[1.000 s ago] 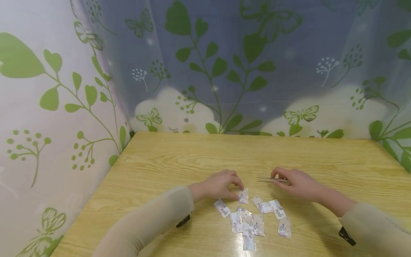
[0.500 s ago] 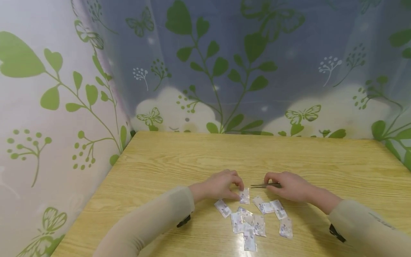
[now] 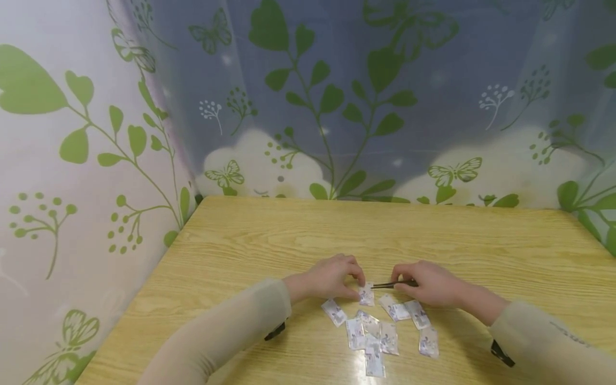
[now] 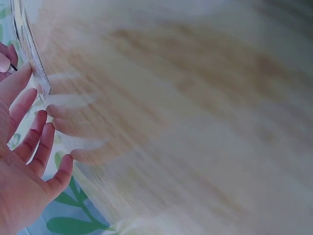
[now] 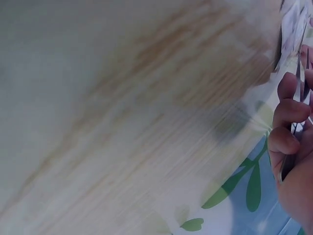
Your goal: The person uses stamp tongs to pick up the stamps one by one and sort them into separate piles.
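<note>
My left hand (image 3: pixel 334 277) rests at the left edge of a small flat clear packet with purple and white print (image 3: pixel 367 295), its index fingertip and thumb touching it. In the left wrist view the left hand's fingers (image 4: pixel 41 142) are spread and only slightly bent, tips on the table. My right hand (image 3: pixel 433 284) grips a pair of metal tweezers (image 3: pixel 397 284), fingers curled round its shanks. The tweezers' tips point left and lie over the upper right of that packet; whether they touch it I cannot tell. Curled fingers round the tweezers (image 5: pixel 299 105) also show in the right wrist view.
Several similar packets lie nearer me, some overlapping: one at the left (image 3: pixel 334 312), a cluster in the middle (image 3: pixel 356 334), others at the right (image 3: pixel 417 314). The wood-grain table (image 3: pixel 269 230) ends at a leaf-patterned curtain (image 3: pixel 308 107) behind and at the left.
My right hand has moved left and towards me with the tweezers, whose tips have come from beyond the packet to over it. The left hand has stayed on the packet's edge.
</note>
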Available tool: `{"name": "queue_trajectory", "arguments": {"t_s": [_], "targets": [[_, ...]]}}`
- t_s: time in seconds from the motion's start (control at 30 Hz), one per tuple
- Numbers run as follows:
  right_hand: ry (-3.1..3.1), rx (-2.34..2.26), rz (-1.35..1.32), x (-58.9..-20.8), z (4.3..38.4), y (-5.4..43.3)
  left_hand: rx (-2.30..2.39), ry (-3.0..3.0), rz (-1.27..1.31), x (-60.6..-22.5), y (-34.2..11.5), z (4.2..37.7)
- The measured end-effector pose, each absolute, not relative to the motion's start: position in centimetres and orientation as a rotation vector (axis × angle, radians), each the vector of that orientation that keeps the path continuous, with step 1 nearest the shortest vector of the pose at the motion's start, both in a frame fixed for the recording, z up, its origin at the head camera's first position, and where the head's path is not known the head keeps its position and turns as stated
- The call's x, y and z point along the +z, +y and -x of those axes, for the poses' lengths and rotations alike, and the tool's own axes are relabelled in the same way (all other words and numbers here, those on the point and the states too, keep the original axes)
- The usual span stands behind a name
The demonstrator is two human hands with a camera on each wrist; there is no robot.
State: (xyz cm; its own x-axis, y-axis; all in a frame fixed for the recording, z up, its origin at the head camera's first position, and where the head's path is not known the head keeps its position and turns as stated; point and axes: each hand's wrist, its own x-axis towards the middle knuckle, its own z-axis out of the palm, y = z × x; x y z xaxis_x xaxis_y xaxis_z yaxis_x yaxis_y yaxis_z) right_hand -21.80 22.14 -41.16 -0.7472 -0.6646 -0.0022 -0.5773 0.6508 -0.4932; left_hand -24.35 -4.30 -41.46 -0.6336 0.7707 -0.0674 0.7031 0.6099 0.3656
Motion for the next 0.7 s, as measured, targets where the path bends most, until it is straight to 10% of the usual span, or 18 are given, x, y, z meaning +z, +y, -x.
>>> {"name": "queue_trajectory", "arguments": {"t_s": [0.7], "targets": [[2.847,-0.665,1.144,-39.8,21.2,23.0,0.744,2.476,-1.193,-41.3,-6.1,24.9]]}}
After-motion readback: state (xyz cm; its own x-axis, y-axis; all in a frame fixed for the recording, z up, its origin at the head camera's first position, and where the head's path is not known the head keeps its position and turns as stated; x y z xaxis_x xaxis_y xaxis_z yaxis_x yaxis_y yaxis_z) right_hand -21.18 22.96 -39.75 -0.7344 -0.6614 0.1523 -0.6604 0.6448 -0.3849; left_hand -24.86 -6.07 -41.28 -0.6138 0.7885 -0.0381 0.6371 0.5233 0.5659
